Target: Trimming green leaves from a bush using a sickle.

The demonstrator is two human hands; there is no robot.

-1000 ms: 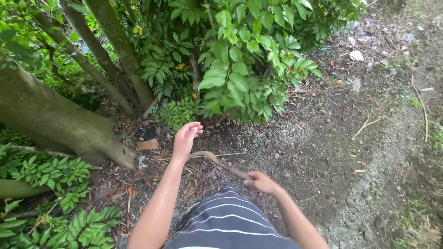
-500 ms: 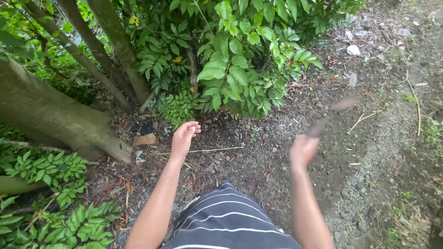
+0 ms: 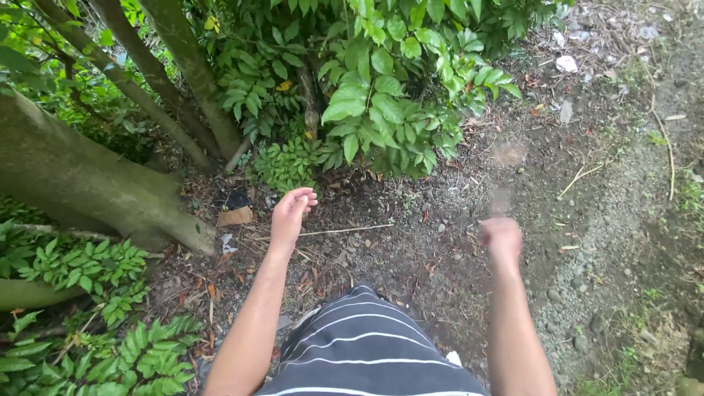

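Observation:
My left hand [image 3: 290, 214] hangs over the leaf-strewn soil with its fingers loosely curled and nothing in it, just in front of a low leafy bush [image 3: 381, 103]. My right hand [image 3: 502, 238] is blurred by motion and fisted around the handle of a thin curved tool [image 3: 501, 196]. The tool shows only as a brown smear rising from the fist toward the bush's right edge. A dark shirt with white stripes [image 3: 367, 348] fills the bottom middle.
A thick leaning tree trunk [image 3: 81, 183] and thinner stems [image 3: 183, 81] stand at the left, with ferns [image 3: 95, 271] below. A thin stick [image 3: 345, 230] and a brown scrap [image 3: 236, 216] lie on the soil. Gravelly ground [image 3: 609, 242] runs along the right.
My right hand swung the curved tool from low by my left hand out to the right and up. It now points toward the bush. The left hand barely moved.

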